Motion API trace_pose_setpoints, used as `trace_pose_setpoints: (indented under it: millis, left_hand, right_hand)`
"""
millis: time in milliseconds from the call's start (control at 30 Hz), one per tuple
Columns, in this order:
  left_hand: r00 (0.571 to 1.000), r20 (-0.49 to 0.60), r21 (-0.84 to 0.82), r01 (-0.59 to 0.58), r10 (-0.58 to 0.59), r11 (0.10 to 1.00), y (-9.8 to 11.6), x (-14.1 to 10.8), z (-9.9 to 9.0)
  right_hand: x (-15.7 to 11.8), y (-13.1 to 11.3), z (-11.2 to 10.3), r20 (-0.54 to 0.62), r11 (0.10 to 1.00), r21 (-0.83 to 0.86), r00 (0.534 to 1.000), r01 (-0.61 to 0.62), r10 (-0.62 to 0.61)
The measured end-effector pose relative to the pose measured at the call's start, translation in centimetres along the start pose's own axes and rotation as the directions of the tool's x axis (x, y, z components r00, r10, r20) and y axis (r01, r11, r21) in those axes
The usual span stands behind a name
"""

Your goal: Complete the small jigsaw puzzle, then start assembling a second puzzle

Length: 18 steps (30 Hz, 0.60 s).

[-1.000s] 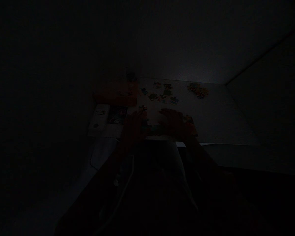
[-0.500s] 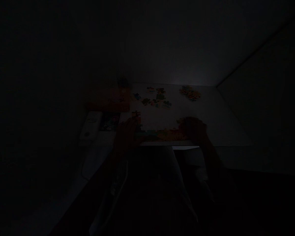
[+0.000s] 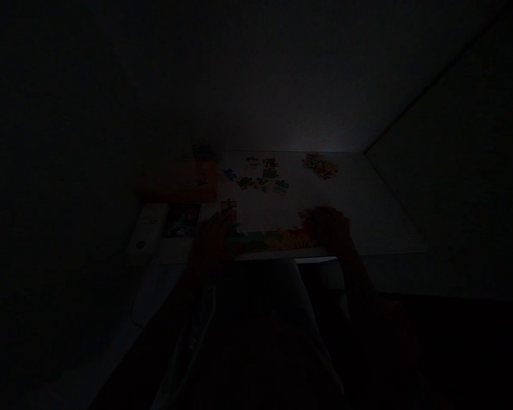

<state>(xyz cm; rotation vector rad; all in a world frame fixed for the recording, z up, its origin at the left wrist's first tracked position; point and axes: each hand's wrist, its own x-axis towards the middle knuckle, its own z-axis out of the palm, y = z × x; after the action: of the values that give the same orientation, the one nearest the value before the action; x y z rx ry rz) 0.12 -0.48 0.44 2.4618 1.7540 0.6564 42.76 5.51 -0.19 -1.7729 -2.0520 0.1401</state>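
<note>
The picture is very dark. Joined puzzle pieces form a coloured strip along the table's front edge, with pieces rising at both ends. My left hand rests at the strip's left end, fingers apart beside the upright column of pieces. At the right end, my right hand lies over or against the pieces; its fingertips are too dark to tell whether they grip one. Several loose pieces lie further back, and a heap of pieces is at the back right.
An orange box sits at the back left of the white table. In front of it are a white device with a cable and a dark picture card. A wall rises behind the table.
The whole view has shifted, so the table and things on it appear slightly further left and lower. Both hands stay at the two ends of the strip.
</note>
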Motion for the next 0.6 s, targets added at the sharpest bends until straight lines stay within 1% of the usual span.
trace_pose_setpoints:
  millis: [100, 200, 367, 433, 500, 600]
  left_hand:
    - [1.0, 0.013, 0.023, 0.013, -0.014, 1.0, 0.0, 0.0, 0.0]
    - [1.0, -0.001, 0.028, 0.016, -0.016, 0.999, 0.1, -0.2, 0.0]
    - [0.999, -0.032, 0.02, 0.006, -0.006, 1.0, -0.1, -0.4, 0.5]
    - [0.999, -0.042, 0.024, 0.017, -0.016, 1.0, -0.1, -0.4, 0.7]
    - [0.999, -0.049, 0.022, 0.024, -0.023, 0.999, -0.2, -0.3, 0.8]
    - [0.999, -0.046, 0.005, 0.014, -0.014, 1.0, -0.1, -0.2, 0.7]
  right_hand:
    - [0.0, 0.1, 0.3, -0.033, 1.0, -0.001, 0.999, -0.026, 0.026]
    - [0.1, 0.4, 1.0, -0.077, 0.999, 0.01, 0.996, -0.038, 0.039]
    - [0.2, 1.6, 1.8, -0.111, 0.994, 0.055, 0.989, -0.097, 0.103]
    - [0.4, 2.1, 1.8, -0.124, 0.985, 0.127, 0.983, -0.121, 0.136]
    - [0.9, 2.4, 1.7, -0.126, 0.965, 0.234, 0.981, -0.115, 0.147]
    - [3.2, 2.0, 2.0, -0.119, 0.946, 0.32, 0.988, -0.056, 0.099]
